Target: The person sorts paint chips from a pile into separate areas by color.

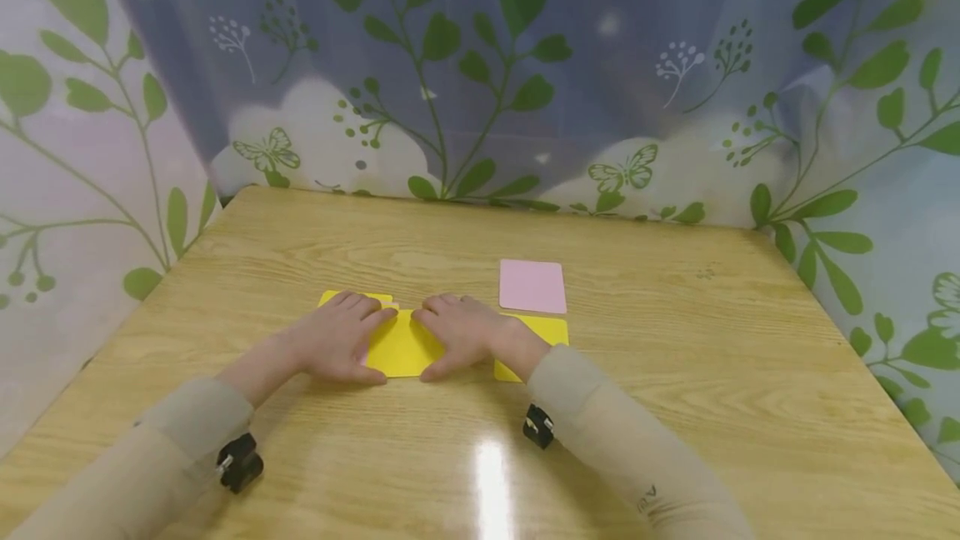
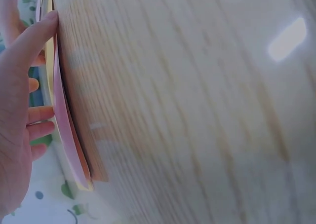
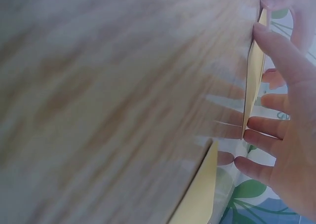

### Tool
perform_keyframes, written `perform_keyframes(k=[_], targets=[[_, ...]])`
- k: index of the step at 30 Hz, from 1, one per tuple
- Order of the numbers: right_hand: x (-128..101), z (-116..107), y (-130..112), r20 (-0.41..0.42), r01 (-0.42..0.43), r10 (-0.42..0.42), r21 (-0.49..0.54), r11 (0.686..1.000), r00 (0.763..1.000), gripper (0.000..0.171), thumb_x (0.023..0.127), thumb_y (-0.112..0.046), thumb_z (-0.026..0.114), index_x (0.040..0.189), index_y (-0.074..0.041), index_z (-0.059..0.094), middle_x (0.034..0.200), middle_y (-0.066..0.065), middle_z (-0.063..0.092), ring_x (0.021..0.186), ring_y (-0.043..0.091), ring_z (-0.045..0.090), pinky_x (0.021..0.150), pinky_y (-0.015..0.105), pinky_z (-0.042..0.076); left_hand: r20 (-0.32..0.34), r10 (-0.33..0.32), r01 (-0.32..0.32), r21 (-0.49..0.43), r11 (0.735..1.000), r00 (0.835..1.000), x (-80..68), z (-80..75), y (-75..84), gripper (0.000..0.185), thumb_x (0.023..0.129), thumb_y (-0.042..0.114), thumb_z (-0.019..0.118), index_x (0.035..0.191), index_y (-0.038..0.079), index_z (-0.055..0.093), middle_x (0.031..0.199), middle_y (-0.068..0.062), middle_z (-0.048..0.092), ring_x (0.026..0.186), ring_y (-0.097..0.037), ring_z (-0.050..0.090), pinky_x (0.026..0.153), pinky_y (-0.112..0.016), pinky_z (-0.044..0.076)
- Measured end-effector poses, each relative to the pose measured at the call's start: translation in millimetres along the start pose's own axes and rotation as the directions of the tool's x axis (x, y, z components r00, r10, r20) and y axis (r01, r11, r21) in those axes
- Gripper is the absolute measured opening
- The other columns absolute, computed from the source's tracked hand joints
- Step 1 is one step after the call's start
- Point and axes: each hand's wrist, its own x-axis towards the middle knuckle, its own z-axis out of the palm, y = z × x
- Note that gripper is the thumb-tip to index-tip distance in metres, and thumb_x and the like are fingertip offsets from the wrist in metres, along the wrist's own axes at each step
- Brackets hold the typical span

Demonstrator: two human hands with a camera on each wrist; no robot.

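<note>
Both hands hold a yellow card (image 1: 402,348) over the table, thumbs at its near edge and fingers toward its far edge. My left hand (image 1: 341,338) covers the left part, where another yellow card (image 1: 369,298) and a bit of pink show from beneath. Below the left hand, a slightly bowed pink card (image 2: 68,130) shows edge-on in the left wrist view. My right hand (image 1: 465,330) grips the right part, its thumb (image 3: 269,44) on the near edge. Partly under the right wrist lies a further yellow card (image 1: 551,330).
A pink square card (image 1: 532,286) with rounded corners lies flat behind the right-hand yellow card. The wood-grain table (image 1: 712,373) reaches back to a leaf-patterned curtain (image 1: 480,65), which also hangs at both sides. Small black devices (image 1: 240,463) sit at both cuffs.
</note>
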Motion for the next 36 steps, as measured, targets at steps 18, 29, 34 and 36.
perform_keyframes(k=[18,29,34,36], targets=[[0.1,-3.0,0.4,-0.007,-0.007,0.007,0.029,1.0,1.0,0.093,0.075,-0.068,0.057,0.142,-0.008,0.031,0.145,0.009,0.031,0.132,0.024,0.03,0.1,0.044,0.035,-0.012,-0.057,0.056,-0.076,0.996,0.998,3.6,-2.3,-0.4,0.081,0.068,0.06,0.066,0.121,0.0,0.051,0.116,-0.013,0.052,0.11,-0.032,0.046,0.097,-0.048,0.033],[-8.7,-12.1,8.0,-0.044,-0.051,0.053,0.056,0.997,0.998,0.099,0.071,-0.069,0.06,0.142,-0.006,0.03,0.146,0.01,0.03,0.132,0.024,0.03,0.101,0.048,0.033,-0.131,-0.004,-0.002,-0.051,0.999,0.991,16.2,-11.1,-1.0,0.072,0.068,0.058,0.068,0.106,-0.001,0.052,0.111,-0.015,0.051,0.104,-0.032,0.047,0.092,-0.048,0.037],[-17.7,-14.8,18.2,-0.041,-0.083,0.086,0.07,0.994,0.995,0.098,0.072,-0.067,0.061,0.142,-0.006,0.031,0.145,0.011,0.03,0.132,0.025,0.03,0.101,0.049,0.032,-0.107,-0.021,0.016,-0.047,0.999,0.994,28.8,-15.8,4.7,0.074,0.069,0.06,0.067,0.108,-0.001,0.052,0.113,-0.016,0.051,0.108,-0.033,0.046,0.094,-0.048,0.036],[-21.1,-14.2,23.7,-0.044,-0.094,0.097,0.064,0.994,0.994,0.096,0.072,-0.067,0.061,0.142,-0.007,0.032,0.145,0.011,0.031,0.131,0.025,0.031,0.101,0.047,0.032,-0.09,-0.033,0.029,-0.044,0.999,0.995,35.5,-17.0,7.4,0.075,0.069,0.062,0.066,0.109,-0.001,0.053,0.115,-0.016,0.051,0.109,-0.033,0.046,0.095,-0.048,0.036]])
